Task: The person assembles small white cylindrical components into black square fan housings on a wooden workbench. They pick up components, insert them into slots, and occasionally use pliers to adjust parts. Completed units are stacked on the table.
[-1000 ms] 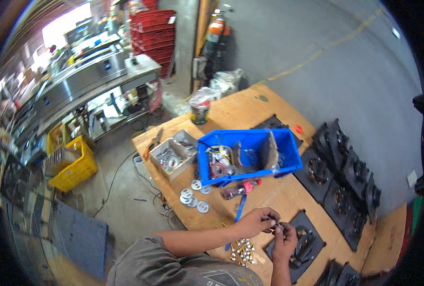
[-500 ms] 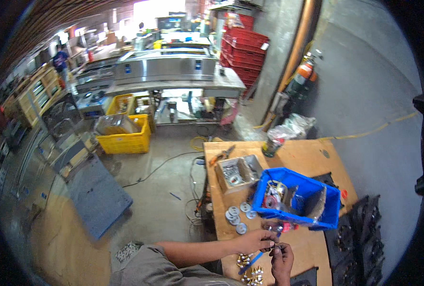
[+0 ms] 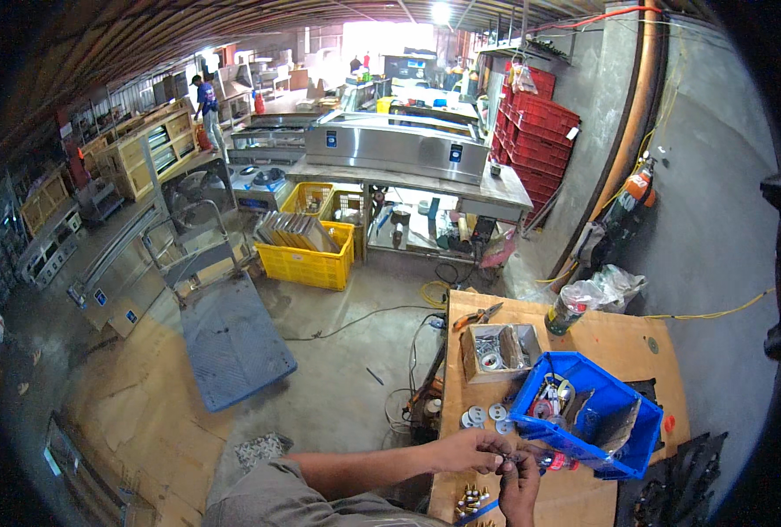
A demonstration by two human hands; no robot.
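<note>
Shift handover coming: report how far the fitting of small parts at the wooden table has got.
Done: nothing finished is clearly visible. In hand: the left hand and right hand pinch a small metal part between them, too small to identify. Left: loose brass-coloured pieces by the wrists, round washers on the table, more parts in the blue bin.

Bare forearms, no sleeves; left hand (image 3: 468, 451), right hand (image 3: 520, 486) ungloved; grey-olive trousers.
</note>
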